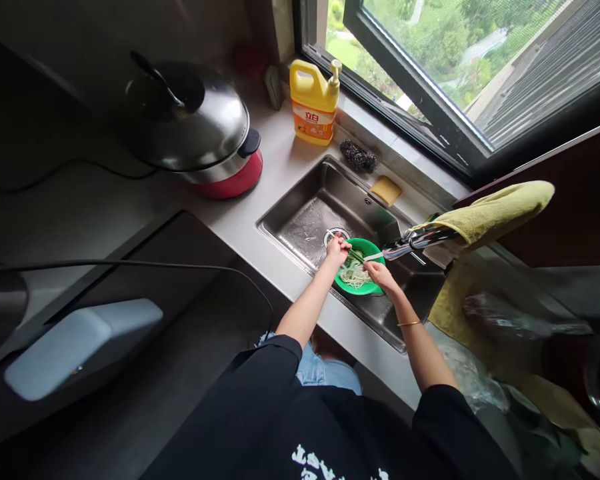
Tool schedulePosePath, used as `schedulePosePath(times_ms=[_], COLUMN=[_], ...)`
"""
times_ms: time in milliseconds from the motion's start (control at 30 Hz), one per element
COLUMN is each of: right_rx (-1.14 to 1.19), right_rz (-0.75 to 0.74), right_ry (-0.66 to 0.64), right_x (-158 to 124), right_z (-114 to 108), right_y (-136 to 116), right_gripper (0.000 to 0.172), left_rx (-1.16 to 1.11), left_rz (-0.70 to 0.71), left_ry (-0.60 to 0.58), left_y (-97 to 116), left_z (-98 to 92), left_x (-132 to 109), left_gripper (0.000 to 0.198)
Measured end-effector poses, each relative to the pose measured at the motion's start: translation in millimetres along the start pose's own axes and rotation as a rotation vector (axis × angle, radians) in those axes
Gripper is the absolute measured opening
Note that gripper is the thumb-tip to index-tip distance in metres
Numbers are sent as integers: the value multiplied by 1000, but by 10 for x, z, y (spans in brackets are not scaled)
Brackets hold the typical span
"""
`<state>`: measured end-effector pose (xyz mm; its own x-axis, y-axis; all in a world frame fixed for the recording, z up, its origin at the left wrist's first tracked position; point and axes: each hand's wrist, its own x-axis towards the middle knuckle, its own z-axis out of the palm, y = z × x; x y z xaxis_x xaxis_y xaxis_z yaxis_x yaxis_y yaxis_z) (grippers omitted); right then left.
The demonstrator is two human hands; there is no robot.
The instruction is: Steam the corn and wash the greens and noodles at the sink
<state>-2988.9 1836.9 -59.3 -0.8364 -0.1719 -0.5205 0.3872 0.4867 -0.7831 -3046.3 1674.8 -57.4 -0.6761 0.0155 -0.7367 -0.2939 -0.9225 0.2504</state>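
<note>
A green plastic basin (369,246) sits in the steel sink (309,213), holding water and pale thin strands like sprouts, with some green bits. Above it, a green onion (355,255) runs between my hands, its white end sticking out to the upper left. My left hand (338,249) is closed around the stalk near that white end. At the basin's right side my right hand (379,274) pinches the green part. Water falls from the faucet (411,244) close to my right fingers. Fingers hide part of the onion.
A yellow detergent jug (314,107), a dark scouring pad (358,157) and a yellow sponge (386,191) stand behind the sink. A yellow cloth (500,210) hangs over the faucet. At left is a lidded red electric pot (233,175). An open window (430,100) is above.
</note>
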Motion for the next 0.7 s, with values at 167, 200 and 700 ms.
schedulePosePath(times_ms=[167, 200, 700], right_rx=[38, 40, -146], right_rz=[36, 37, 13], right_ry=[-1, 20, 510], right_x=[-199, -217, 326], right_z=[-202, -234, 23], right_y=[124, 135, -123], right_gripper=[62, 63, 45], left_rx=[-76, -82, -66], left_rz=[93, 132, 327], left_ry=[91, 107, 153], left_y=[398, 491, 873], left_z=[-69, -79, -178], left_x=[63, 78, -40], left_gripper=[22, 23, 23])
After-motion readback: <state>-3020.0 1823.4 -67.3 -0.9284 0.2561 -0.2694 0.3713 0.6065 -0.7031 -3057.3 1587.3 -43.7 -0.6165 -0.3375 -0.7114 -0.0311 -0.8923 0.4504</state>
